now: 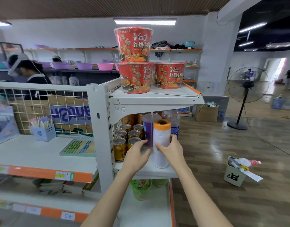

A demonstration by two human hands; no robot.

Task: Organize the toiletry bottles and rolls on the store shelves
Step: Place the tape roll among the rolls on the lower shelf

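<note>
Now we have the roll standing upright on the middle shelf, near its front edge, white film wound under an orange top band. Our right hand is wrapped around its middle, thumb across the front and fingers curled behind, a closed grip that seems meant to keep the tall, narrow roll from tipping while we settle it. Our left hand, just to the left of that grip, is spread open and holds nothing; its fingertips reach toward a purple cup with a clear lid, right behind and touching or nearly touching the roll, probably to steady it or nudge it aside.

Further left of the grip stand gold cans in tight rows; the printing on them is too blurred to read. Behind the grip to the right is a clear bottle with a blue label, unreadable.

Above the grip, on the top shelf, three red noodle tubs are stacked; the large characters read 红烧牛肉, with small English below that we cannot make out. The bracket is stamped "HC".
</note>
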